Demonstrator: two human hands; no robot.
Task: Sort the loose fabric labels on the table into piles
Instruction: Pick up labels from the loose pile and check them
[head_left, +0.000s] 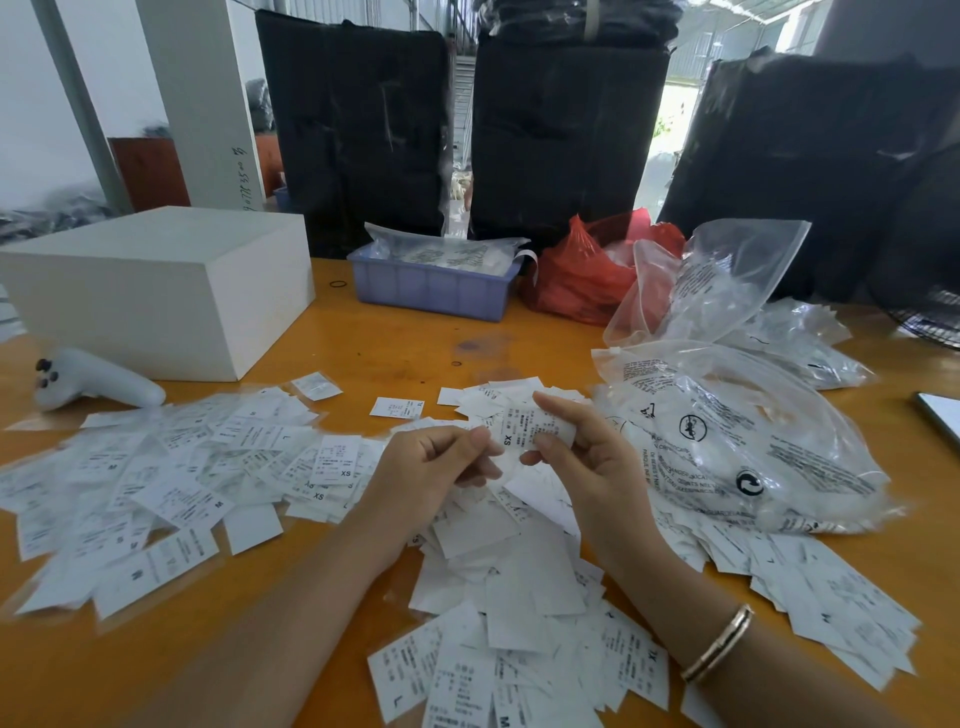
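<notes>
Nearest, loose fabric labels (498, 613) lie heaped on the orange table (395, 343), and above them both hands share one XS label (530, 427): the right hand (582, 457) pinches it between thumb and curled fingers, while the left hand (436, 467), fingers curled, nips its left edge. The slippery pieces overlap and look alike, so two stuck together, or a misread size mark, could probably land in the wrong pile among the sorted labels (171, 478) at left. Farther off stand a white controller (98, 382), clear plastic bags (727, 431), a white box (156, 286), a blue bin (431, 288), a red bag (582, 270) and black-wrapped bales (561, 135), in a warehouse-like room.
</notes>
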